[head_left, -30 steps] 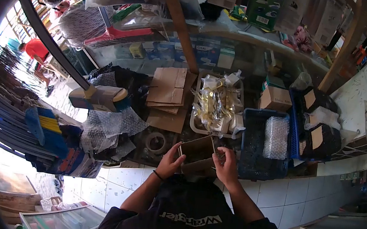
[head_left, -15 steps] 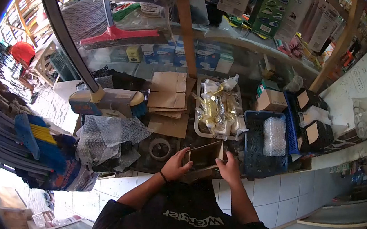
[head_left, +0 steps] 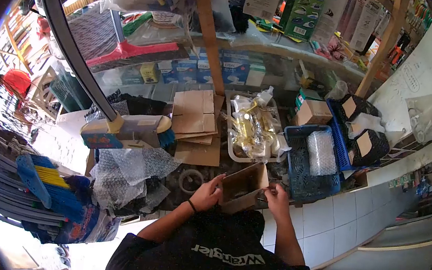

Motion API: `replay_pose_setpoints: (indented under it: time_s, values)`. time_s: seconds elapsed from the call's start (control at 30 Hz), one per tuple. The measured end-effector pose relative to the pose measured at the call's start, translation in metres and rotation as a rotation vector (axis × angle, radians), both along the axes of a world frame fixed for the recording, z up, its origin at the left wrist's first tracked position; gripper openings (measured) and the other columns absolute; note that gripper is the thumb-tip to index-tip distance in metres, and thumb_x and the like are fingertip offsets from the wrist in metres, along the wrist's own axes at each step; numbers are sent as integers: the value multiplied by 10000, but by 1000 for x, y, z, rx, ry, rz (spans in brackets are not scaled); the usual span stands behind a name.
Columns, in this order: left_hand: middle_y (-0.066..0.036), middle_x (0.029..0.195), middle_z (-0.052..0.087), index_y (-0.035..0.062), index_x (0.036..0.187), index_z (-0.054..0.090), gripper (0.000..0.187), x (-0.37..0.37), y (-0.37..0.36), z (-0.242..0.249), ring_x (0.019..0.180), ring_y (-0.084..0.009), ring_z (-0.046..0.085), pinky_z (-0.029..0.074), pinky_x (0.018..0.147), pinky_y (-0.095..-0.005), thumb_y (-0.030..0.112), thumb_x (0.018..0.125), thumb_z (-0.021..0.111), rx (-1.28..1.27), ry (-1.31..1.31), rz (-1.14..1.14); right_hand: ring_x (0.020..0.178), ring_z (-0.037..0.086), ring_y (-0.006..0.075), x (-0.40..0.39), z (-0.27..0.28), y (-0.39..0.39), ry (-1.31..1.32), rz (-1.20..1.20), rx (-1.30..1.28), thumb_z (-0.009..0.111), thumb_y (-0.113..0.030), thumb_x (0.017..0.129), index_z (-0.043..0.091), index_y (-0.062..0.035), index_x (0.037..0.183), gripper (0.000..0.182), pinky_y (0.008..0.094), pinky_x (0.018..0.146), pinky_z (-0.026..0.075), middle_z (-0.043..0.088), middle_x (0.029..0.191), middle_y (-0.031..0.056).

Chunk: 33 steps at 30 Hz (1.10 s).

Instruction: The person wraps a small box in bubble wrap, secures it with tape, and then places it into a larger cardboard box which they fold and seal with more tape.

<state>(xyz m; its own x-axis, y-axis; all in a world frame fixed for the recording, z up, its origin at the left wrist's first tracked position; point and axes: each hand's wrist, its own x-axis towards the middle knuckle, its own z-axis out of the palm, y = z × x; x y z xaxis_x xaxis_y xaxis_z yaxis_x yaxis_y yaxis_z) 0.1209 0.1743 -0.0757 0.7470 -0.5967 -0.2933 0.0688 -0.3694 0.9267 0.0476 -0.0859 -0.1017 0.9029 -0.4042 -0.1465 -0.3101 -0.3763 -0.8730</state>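
Note:
An open-topped cardboard box (head_left: 259, 177) is held near my body at the counter's front edge. My left hand (head_left: 207, 194) grips its left wall, thumb and fingers closed on the cardboard. At the box's right side, my right hand (head_left: 277, 199) pinches the near edge with fingers bent together. The inside of the box looks brown and shadowed; I cannot make out anything in it. Just beyond it stands a white tray (head_left: 231, 148) of gold-coloured, plastic-wrapped pieces. A roll of tape (head_left: 188, 189) lies left of my left hand.
Flat cardboard pieces (head_left: 195, 112) are stacked behind the tape. Bubble wrap (head_left: 121, 169) and a boxed brush (head_left: 126, 131) lie to the left. On the right, a blue basket (head_left: 296, 182) holds a bubble-wrapped bundle (head_left: 322, 153). A pole (head_left: 74, 44) slants upward at left.
My right hand has shifted from the box's far right edge to its near right side, and its fingers have drawn together. The box shows more of its inside. The view has tilted slightly.

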Motion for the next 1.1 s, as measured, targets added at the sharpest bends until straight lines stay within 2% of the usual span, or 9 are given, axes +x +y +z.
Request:
replay_pose_setpoints:
  time_s: [0.1, 0.2, 0.3, 0.47, 0.6, 0.67, 0.83, 1.0, 1.1]
  values:
    - [-247, 1076, 558, 14, 1294, 364, 480, -5, 4, -13, 997, -369, 554, 435, 838, -408, 241, 882, 455, -31, -148, 14, 718, 589, 191, 5, 11, 12, -10, -38, 88, 622, -235, 814, 576, 6, 940, 275, 321, 649, 459, 619, 788, 95]
    - [-239, 1074, 560, 14, 1265, 394, 492, -1, 4, -19, 982, -380, 552, 439, 830, -417, 306, 884, 500, -62, -108, 6, 708, 553, 149, 11, 15, 18, -39, -54, 109, 607, -261, 839, 573, 0, 953, 287, 297, 653, 444, 588, 770, 62]
    - [-234, 1068, 560, 12, 1232, 427, 484, 3, 0, 10, 967, -381, 554, 446, 814, -421, 309, 865, 534, 133, -246, -24, 704, 537, 142, 10, 25, 26, -22, -70, 103, 607, -268, 843, 573, -2, 966, 295, 296, 650, 440, 572, 767, 56]
    - [-214, 965, 588, 4, 1038, 548, 355, 16, -6, 14, 894, -354, 577, 464, 758, -409, 285, 824, 576, 196, -377, 45, 667, 501, 71, 13, 18, 20, -172, -63, 54, 602, -168, 852, 581, -27, 976, 189, 234, 584, 419, 548, 760, -9]
    - [-212, 818, 606, -19, 833, 556, 299, 25, -6, 8, 786, -354, 601, 474, 666, -415, 270, 781, 609, 273, -374, 155, 691, 532, 118, 23, 32, 26, -223, 8, -84, 626, -166, 829, 568, -28, 989, 220, 259, 603, 441, 560, 803, 44]
    - [-207, 772, 608, -15, 809, 552, 291, 29, -3, 6, 750, -355, 606, 479, 646, -406, 266, 770, 615, 240, -342, 189, 712, 558, 163, 32, 46, 38, -331, 42, -246, 640, -202, 823, 561, -24, 995, 260, 287, 599, 461, 563, 853, 99]
    - [-189, 708, 609, 8, 752, 568, 292, 34, -5, -6, 721, -358, 607, 482, 641, -414, 294, 745, 625, 278, -331, 222, 833, 564, 263, 47, 70, 58, -322, 245, -397, 685, -149, 728, 584, -67, 945, 253, 370, 710, 440, 561, 892, 110]
    - [-193, 709, 614, -10, 752, 596, 346, 46, -11, -14, 729, -369, 610, 482, 631, -413, 336, 749, 619, 332, -295, 178, 807, 578, 291, 45, 74, 61, -218, 408, -490, 678, -176, 732, 602, -73, 884, 198, 407, 725, 426, 584, 841, 97]
    - [-190, 660, 605, -21, 798, 616, 396, 52, -13, -14, 643, -338, 621, 484, 599, -400, 372, 749, 614, 288, -219, 137, 777, 584, 286, 40, 78, 61, -175, 482, -528, 673, -196, 740, 606, -69, 856, 185, 411, 730, 419, 593, 810, 82]
